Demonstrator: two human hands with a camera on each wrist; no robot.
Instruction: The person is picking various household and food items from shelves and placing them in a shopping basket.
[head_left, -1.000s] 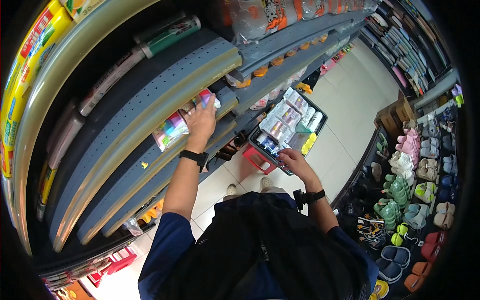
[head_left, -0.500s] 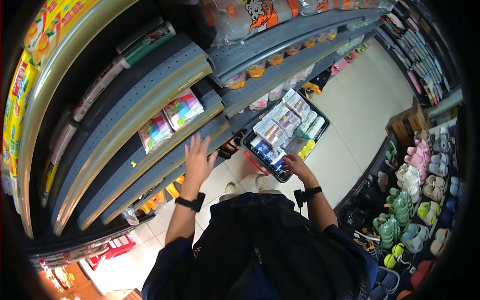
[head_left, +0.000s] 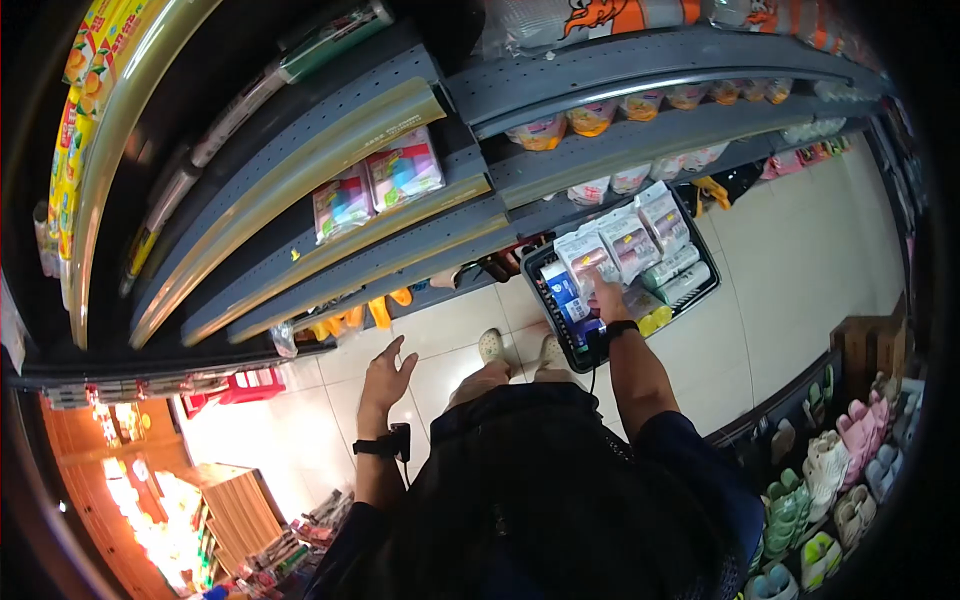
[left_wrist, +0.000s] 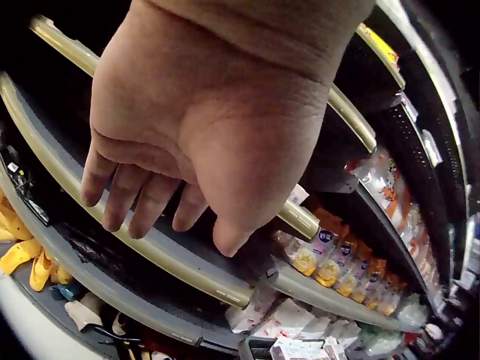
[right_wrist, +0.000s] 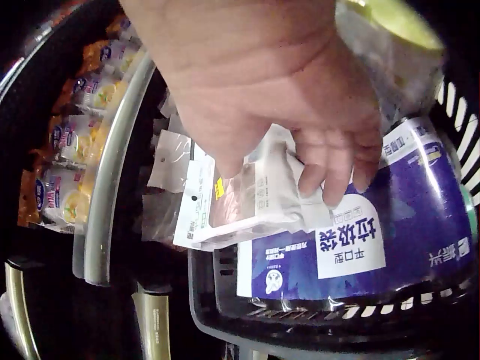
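My right hand (head_left: 610, 300) is down in the black shopping basket (head_left: 548, 335). In the right wrist view its thumb and fingers pinch a flat white-and-clear package (right_wrist: 251, 199) with a small yellow label. Under that package lies a blue pack of garbage bags (right_wrist: 405, 217). Similar white packages (head_left: 632, 245), white rolls (head_left: 685, 272) and something yellow (head_left: 655, 321) fill the rest of the basket. My left hand (head_left: 385, 382) hangs in the air with nothing in it, fingers extended, below two colourful flat packs (head_left: 405, 172) on a shelf.
Grey shelving (head_left: 350, 275) with gold front strips curves along the left and far side. Orange-lidded packs (head_left: 590, 118) line a shelf beyond the basket. Clogs (head_left: 825, 470) stand on a rack at right. A red item (head_left: 240, 388) and wooden crates (head_left: 240, 505) are at lower left.
My left hand has left the colourful packs on the shelf and drawn back. The right hand has moved from the basket's near side onto a white package. The head view has turned.
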